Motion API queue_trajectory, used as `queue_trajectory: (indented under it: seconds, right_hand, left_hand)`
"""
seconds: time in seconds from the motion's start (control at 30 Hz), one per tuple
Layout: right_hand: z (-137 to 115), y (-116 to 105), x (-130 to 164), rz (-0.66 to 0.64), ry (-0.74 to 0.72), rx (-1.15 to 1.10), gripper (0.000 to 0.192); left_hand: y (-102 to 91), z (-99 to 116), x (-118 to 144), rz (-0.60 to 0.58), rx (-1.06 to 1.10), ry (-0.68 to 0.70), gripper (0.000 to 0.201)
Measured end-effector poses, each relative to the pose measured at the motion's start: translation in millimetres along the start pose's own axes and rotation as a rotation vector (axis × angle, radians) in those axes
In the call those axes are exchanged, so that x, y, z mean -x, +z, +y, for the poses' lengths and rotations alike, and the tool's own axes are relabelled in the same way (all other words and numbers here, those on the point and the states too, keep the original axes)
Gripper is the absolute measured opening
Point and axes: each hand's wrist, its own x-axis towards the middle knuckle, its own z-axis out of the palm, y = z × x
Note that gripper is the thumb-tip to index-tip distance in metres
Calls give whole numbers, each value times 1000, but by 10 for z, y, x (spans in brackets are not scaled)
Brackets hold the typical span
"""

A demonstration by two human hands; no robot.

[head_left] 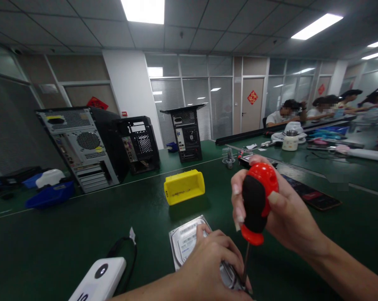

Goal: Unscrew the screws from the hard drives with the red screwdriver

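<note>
A silver hard disk drive with a white label lies on the green table at the lower middle. My left hand is closed over it, fingers bent across its top and right side, hiding much of it. In my right hand is a screwdriver with a stubby red and black handle, held upright. Its thin shaft runs down to the near right corner of the drive, beside my left fingertips. Whether the tip sits in a screw is hidden.
Beyond the drive a yellow bin lies with its opening facing me. A white device with a black cable is at the lower left. A phone lies right of my right hand. Computer cases stand at the back left; people sit far right.
</note>
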Motion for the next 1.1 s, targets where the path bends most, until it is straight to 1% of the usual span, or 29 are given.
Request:
queue_trajectory:
  seconds: [0.13,0.27,0.43,0.5,0.6,0.7,0.8,0.93,1.1]
  right_hand:
    - [30,-7,0,-1,-11,-28,31]
    - [17,-3,22,-20,25,-66,38]
    - [-1,-19,56,-47,81,-69,42]
    - [4,-26,54,-47,82,-55,39]
    - [19,-26,38,-41,35,-38,32]
    - [41,-15,24,-36,-4,-40,34]
    - [53,4,21,-38,-11,-69,35]
    - [11,25,42,-27,26,-117,26]
    - [-26,9,59,-35,99,-120,31]
  left_hand:
    - [16,-34,14,20,10,5,21]
    - [13,-47,19,40,21,14,23]
    - [-11,5,5,0,44,18,23]
    - [-10,11,2,8,34,19,24]
    - [5,-12,3,37,26,20,25]
    - [19,-49,9,31,23,44,25]
    - [25,-73,13,31,14,60,24]
    - [29,-84,10,49,20,57,26]
    - [21,-47,-7,45,26,29,24]
